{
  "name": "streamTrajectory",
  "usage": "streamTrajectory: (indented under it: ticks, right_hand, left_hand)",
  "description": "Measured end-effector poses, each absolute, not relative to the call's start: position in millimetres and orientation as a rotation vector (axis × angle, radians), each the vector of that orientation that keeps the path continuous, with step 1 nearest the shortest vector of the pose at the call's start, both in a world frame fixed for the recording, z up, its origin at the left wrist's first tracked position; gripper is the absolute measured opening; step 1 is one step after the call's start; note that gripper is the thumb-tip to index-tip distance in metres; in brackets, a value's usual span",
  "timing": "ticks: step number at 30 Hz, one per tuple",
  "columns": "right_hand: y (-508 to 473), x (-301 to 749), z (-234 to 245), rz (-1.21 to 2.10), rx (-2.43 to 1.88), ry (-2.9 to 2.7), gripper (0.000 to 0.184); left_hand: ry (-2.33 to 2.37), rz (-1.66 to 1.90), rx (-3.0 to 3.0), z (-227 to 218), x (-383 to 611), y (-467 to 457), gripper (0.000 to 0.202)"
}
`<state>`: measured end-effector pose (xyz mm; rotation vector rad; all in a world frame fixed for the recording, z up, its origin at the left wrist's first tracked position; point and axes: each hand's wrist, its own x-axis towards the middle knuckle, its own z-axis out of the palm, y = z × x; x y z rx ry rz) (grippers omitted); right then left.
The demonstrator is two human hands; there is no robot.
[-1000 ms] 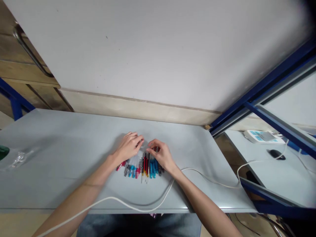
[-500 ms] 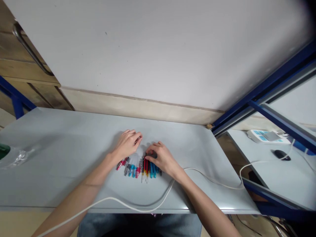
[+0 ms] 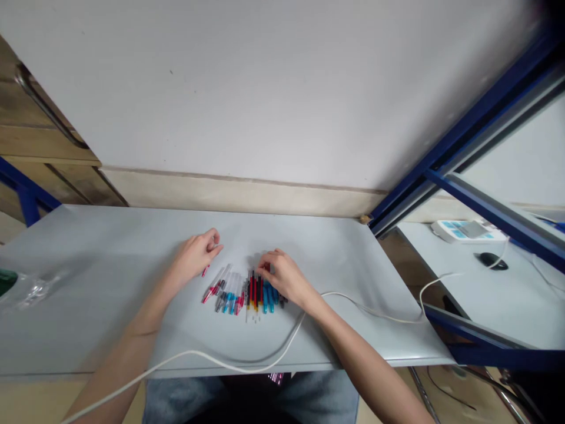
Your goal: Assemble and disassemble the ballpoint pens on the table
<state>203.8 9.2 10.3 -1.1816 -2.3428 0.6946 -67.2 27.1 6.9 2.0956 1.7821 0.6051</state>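
Note:
A row of several small pens and pen parts (image 3: 241,292) in red, blue, clear and black lies on the grey table (image 3: 106,294). My left hand (image 3: 196,256) hovers left of the row with fingers pinched on a small pink-tipped pen piece (image 3: 205,270). At the row's right end rests my right hand (image 3: 282,277), its fingers curled down onto the red and blue pens there, so that part of the row is covered.
A white cable (image 3: 247,359) loops across the table's front edge and runs right. A crumpled clear plastic bag (image 3: 30,288) lies at the far left. A blue metal frame (image 3: 441,171) and a second table with a mouse (image 3: 489,259) stand to the right.
My left hand has pulled away leftward from the row with a small pen piece. My right hand has dropped lower onto the row's right end.

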Motion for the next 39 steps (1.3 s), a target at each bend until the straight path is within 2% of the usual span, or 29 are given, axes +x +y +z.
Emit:
streamTrajectory:
  ticks: [6,11,15,18,22,26,39]
  right_hand:
    - [19.9,211.1,4.7,0.665,-1.269,-2.174,0.010]
    - [36.8,223.1,-2.8,0.715,-1.342,-1.953,0.013]
    - [48.3,233.9,-8.0,0.782,-1.346,-1.855,0.022]
    - [54.6,238.4,-12.9,0.920,-1.284,-1.801,0.036]
    - [61.5,243.8,-18.3,1.278,-1.105,-1.545,0.051]
    - [64.8,249.3,-18.6,1.567,-0.917,-1.232,0.051]
    - [65.0,253.3,-14.4,1.653,-0.916,-1.214,0.038]
  left_hand:
    - [1.583,0.527,2.070,2.9,-68.1,19.2,0.030]
    - [1.545,0.600,2.144,11.7,-62.4,41.8,0.033]
    - [1.636,0.639,2.110,-5.2,-58.0,53.1,0.030]
    - [1.683,0.677,2.082,-18.7,-60.3,55.0,0.028]
    - [1.689,0.681,2.089,-23.8,-65.5,55.1,0.028]
    - [1.773,0.554,2.204,-21.4,-62.4,52.0,0.028]
    - [1.823,0.367,2.291,-10.5,-53.5,47.6,0.028]
